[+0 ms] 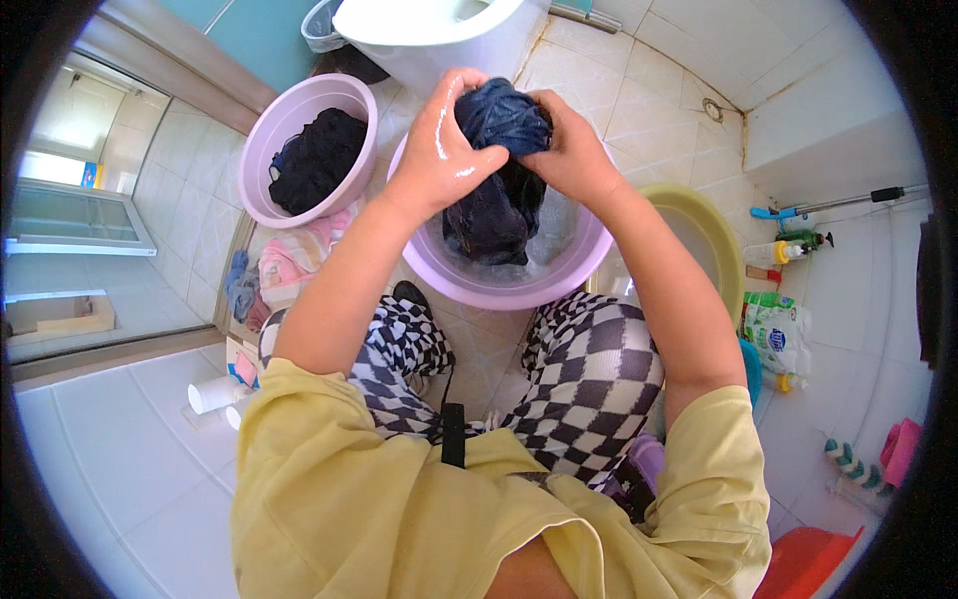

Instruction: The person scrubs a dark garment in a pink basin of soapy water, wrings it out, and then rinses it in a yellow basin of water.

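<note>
Between my two hands is a bunched, wet dark blue cloth, raised over a pink-lilac plastic basin. My left hand, wet and shiny, grips its left side, thumb across the front. On the other side my right hand closes around it, the fingertips partly hidden. A darker, nearly black fabric hangs or lies just below the bundle; whether it is the same piece I cannot tell. Cloudy, sudsy water shows in the basin around it.
Another lilac basin with black clothing stands at left, near pink-and-white cloth. A yellow-green basin is on the right. Beyond stand a white toilet and a bin. Bottles and a detergent bag line the right wall.
</note>
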The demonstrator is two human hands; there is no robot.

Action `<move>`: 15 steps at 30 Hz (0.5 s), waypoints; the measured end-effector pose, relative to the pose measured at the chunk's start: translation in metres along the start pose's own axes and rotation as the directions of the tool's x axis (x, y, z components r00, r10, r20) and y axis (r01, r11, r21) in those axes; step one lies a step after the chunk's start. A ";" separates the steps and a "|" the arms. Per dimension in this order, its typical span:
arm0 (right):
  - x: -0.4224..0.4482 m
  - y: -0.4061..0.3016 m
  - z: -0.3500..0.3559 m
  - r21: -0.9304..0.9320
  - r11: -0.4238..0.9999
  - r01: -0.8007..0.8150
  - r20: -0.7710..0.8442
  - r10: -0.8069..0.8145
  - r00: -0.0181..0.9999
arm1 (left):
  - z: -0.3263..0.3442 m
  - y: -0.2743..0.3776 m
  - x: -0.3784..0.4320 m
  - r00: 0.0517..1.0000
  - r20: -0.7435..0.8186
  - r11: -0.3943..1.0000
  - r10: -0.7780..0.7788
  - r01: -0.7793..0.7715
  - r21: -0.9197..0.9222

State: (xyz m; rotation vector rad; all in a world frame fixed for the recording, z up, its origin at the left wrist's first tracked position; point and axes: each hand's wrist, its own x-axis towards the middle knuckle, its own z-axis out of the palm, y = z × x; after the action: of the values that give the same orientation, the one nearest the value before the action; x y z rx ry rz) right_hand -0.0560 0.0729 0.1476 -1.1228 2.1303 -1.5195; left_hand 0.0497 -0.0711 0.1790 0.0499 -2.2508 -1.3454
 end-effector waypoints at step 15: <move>-0.012 -0.036 0.009 0.115 0.990 0.084 -0.112 -0.071 0.991 | -0.032 0.037 0.035 0.958 -0.229 0.967 0.171 -0.208 -0.147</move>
State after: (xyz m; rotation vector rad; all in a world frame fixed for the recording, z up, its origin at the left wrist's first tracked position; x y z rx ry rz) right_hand -0.0275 0.0705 0.1739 -1.1182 2.0536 -1.7551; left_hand 0.0423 -0.0886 0.2357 -0.0757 -1.9039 -1.3525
